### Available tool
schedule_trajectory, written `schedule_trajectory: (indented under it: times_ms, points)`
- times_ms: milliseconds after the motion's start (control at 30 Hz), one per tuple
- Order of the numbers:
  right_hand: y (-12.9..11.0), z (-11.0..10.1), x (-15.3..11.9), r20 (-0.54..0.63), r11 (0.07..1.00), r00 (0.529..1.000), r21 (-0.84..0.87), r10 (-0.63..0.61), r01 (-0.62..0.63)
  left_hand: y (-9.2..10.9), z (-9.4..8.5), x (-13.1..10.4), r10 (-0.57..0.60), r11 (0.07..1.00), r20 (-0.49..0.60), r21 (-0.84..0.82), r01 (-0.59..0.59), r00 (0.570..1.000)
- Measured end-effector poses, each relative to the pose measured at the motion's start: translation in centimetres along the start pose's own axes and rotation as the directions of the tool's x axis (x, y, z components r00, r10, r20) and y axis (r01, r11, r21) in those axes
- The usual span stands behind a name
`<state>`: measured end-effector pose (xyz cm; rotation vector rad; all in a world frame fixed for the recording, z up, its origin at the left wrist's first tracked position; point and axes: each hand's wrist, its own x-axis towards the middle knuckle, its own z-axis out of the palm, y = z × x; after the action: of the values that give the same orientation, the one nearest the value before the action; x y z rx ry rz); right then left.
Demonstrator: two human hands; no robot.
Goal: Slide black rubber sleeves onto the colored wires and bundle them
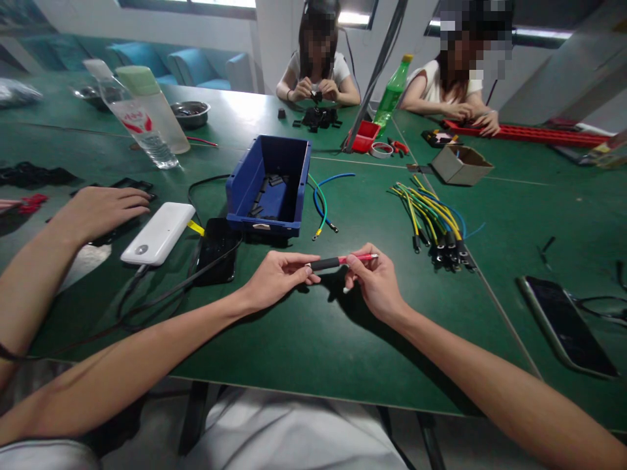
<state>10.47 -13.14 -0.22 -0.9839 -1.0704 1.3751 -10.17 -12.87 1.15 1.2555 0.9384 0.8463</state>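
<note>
Both my hands meet in front of me, above the near part of the table. A slim, pen-shaped red and black piece (325, 264) lies level between them, with a thin, pale tip at its right end. My left hand (277, 279) pinches the black end between thumb and fingers. Thumb and fingers of my right hand (376, 282) close on the red part near the tip. I cannot make out whether it is a tool or a sleeved wire. Beyond my hands, a green wire (323, 203) and a blue wire (321, 196) with lug ends lie on the table.
A blue bin (264, 225) holds small black pieces. Left are a white power bank (159, 235), a phone (215, 251) and another person's hand (105, 209). A bundle of yellow-green wires (431, 219) and another phone (563, 323) lie right. Two people work across the table.
</note>
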Motion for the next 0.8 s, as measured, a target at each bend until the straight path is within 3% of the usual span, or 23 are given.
schedule_trajectory:
  times_ms: [400, 800]
  points:
    - [-0.12, 0.0, 0.28, -0.015, 1.0, 1.0, -0.027, -0.012, 0.012, -0.14, -0.49, 0.24, 0.0, 0.996, 0.05, -0.086, 0.005, 0.999]
    - [-0.13, 0.44, 0.34, -0.081, 0.999, 0.997, 0.045, -0.013, 0.017, 0.07, 0.26, 0.32, 0.017, 0.999, -0.016, -0.044, -0.017, 1.0]
